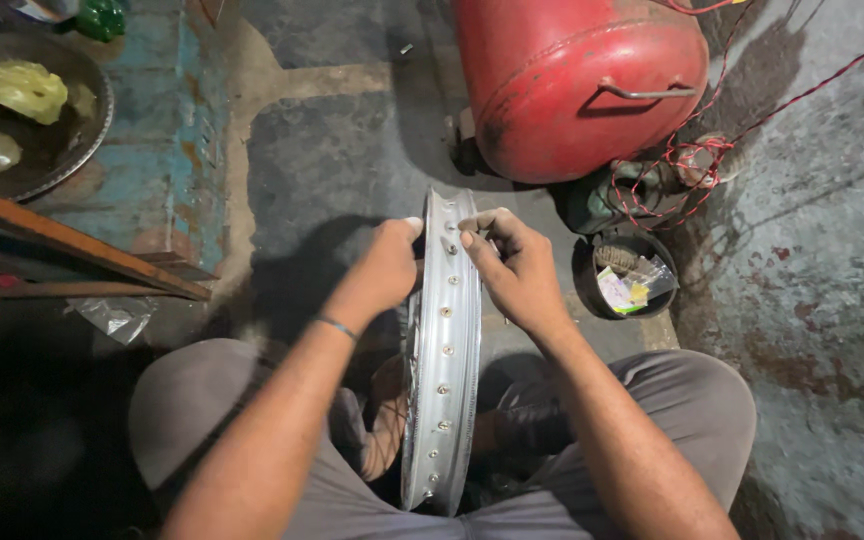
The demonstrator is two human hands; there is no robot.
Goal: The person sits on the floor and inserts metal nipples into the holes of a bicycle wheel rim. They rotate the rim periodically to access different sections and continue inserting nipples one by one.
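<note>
Wheel rim [441, 360] upright between knees; left hand [384, 268] and right hand [517, 270] fingers curled closed, gripping its top edge. Red tank [577, 85] beyond.

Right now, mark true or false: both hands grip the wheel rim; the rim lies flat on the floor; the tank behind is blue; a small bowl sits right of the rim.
1. Both hands, left hand and right hand, grip the wheel rim: true.
2. The rim lies flat: false, it stands on edge between the knees.
3. The tank is blue: false, red.
4. A small bowl sits right of the rim: true.
</note>
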